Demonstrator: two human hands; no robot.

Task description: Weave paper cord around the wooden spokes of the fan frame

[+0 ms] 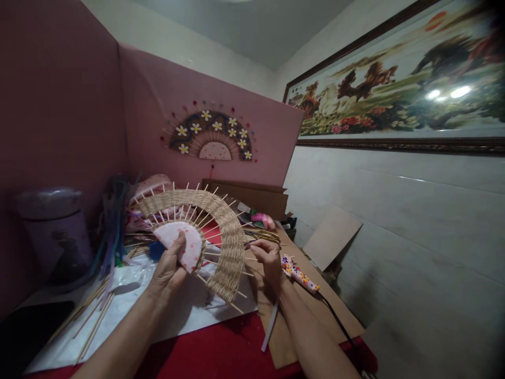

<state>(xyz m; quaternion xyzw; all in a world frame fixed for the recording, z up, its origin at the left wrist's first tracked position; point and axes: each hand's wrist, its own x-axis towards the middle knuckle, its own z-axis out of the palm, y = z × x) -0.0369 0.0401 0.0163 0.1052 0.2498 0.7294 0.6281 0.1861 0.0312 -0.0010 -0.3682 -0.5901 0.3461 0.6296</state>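
My left hand grips a woven fan, its thumb pressed on the pale half-round handle piece with pink spots. The fan is tilted, with a tan woven band and thin wooden sticks that poke past its outer edge. Just off the fan's right edge, my right hand has its thumb and fingertips pinched together near the stick ends. What lies between those fingertips is too small to make out. A flower-patterned glue gun with a black cord lies beside my right wrist.
A finished-looking fan with white flowers is pinned to the pink board. Loose wooden sticks lie on white paper at left, near a lilac bucket. A translucent strip rests on the cardboard.
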